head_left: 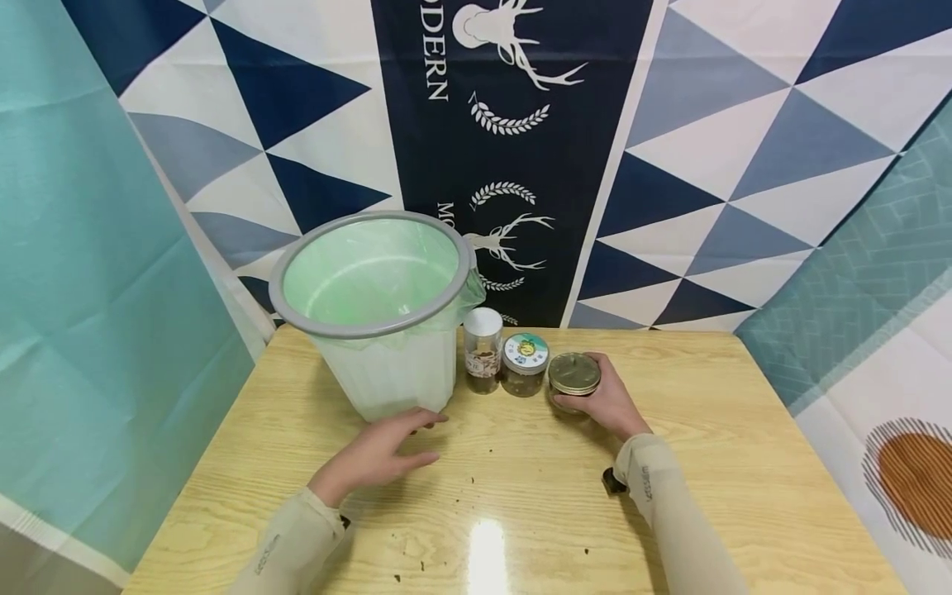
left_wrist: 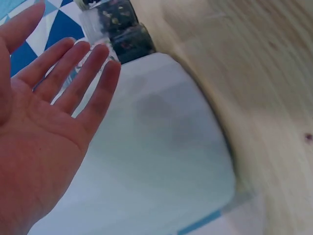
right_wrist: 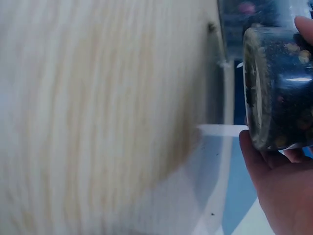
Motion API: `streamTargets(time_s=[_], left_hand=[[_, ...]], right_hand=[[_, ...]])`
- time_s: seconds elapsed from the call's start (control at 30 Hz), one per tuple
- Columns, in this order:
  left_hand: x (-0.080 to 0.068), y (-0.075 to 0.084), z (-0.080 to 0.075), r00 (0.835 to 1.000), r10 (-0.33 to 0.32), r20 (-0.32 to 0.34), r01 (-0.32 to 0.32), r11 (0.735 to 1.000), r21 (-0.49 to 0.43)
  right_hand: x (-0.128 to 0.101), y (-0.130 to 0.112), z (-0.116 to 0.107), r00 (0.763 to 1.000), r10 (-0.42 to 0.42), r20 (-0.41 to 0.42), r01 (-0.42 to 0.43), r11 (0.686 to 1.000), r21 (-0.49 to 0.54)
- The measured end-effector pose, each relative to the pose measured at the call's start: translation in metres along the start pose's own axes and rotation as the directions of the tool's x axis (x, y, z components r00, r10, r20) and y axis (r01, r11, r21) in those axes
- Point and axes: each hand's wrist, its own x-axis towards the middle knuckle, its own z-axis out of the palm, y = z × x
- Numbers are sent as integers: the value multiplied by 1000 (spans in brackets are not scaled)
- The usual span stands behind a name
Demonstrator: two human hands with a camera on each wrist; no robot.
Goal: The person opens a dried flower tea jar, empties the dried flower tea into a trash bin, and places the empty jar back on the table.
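Wood-grain table (head_left: 744, 463), backed by a patterned cloth of blue triangles, is where the work is set. A short jar (head_left: 573, 380) with a gold lid is gripped by the right hand (head_left: 606, 401), fingers curled round its side; it stands upright on the table, lid facing up. Just beside it, to the left, stand a green-lidded jar (head_left: 525, 364) and a taller white-capped bottle (head_left: 483, 349). The left hand (head_left: 383, 450) lies with straight fingers at the foot of a lined bin (head_left: 379, 330).
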Motion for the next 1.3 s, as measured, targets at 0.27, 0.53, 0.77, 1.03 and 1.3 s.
streamTargets(time_s=[0.27, 0.53, 0.77, 1.03, 1.3], left_hand=[[13, 14, -2, 997, 43, -65, -43, 999, -3], [17, 21, 0, 980, 116, -164, -113, 993, 29], [30, 33, 5, 943, 201, -264, -179, 978, 102], [55, 45, 11, 920, 264, -289, -224, 961, 165], [68, 49, 14, 907, 293, -301, -254, 953, 165]], right_hand=[[-12, -15, -5, 998, -52, -33, 54, 995, 82], [-28, -37, 2, 989, -148, 17, 145, 980, 136], [-39, -58, 23, 959, -270, 90, 259, 958, 119], [-45, -76, 41, 934, -329, 141, 315, 942, 112], [-49, -80, 43, 932, -328, 156, 317, 944, 89]])
